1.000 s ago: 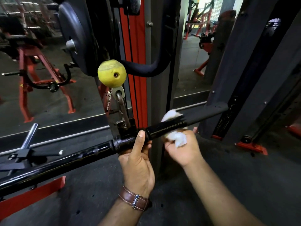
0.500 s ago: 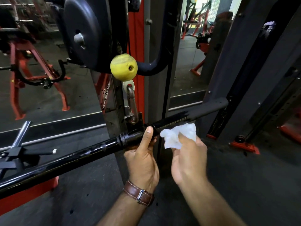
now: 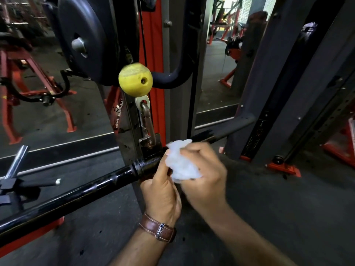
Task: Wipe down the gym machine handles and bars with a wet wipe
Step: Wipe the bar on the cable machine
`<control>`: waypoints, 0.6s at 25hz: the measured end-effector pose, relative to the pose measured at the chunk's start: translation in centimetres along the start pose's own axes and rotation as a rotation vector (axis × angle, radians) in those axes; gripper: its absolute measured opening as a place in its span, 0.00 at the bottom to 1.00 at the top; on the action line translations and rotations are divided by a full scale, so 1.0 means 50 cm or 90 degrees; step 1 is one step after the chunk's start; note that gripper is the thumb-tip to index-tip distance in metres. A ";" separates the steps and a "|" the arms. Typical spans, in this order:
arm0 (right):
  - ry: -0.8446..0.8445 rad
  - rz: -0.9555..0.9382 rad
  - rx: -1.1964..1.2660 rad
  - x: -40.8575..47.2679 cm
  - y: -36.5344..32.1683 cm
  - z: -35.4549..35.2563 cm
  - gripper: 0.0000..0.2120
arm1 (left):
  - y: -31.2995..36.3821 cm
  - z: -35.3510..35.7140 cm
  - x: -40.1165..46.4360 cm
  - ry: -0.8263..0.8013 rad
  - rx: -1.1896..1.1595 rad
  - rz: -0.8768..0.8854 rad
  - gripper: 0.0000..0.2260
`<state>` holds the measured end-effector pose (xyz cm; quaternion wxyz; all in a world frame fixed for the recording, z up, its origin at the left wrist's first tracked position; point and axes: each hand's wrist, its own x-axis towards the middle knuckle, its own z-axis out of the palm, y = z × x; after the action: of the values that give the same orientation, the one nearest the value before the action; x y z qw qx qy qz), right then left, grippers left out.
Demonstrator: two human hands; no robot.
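Note:
A long black pull-down bar [image 3: 80, 192] hangs from a metal carabiner [image 3: 147, 123] and slants from lower left up to its grey rubber grip [image 3: 242, 121] at the right. My left hand [image 3: 163, 191], with a brown watch strap on the wrist, grips the bar just right of its centre collar. My right hand [image 3: 205, 175] holds a crumpled white wet wipe [image 3: 180, 166] directly beside the left hand, in front of the bar's middle. The bar section behind both hands is hidden.
A yellow ball stopper [image 3: 135, 80] sits on the cable above the carabiner. A black weight plate [image 3: 82, 39] hangs at upper left by the red and grey machine upright [image 3: 153, 54]. A chrome peg [image 3: 16, 162] juts out at left. Dark frame posts [image 3: 288, 83] stand at right.
My right hand lifted the wipe off the bar's right section and brought it leftward, up against my left hand. My left hand kept its grip on the bar.

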<state>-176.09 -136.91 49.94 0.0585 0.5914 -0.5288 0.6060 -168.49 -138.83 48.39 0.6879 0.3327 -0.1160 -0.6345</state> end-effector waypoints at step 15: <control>-0.189 0.021 -0.147 0.069 0.061 -0.021 0.14 | -0.012 0.036 0.009 -0.036 -0.044 -0.081 0.22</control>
<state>-179.91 -139.40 51.19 0.0373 0.6548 -0.6074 0.4483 -169.94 -139.80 49.28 0.6537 0.2973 -0.0919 -0.6898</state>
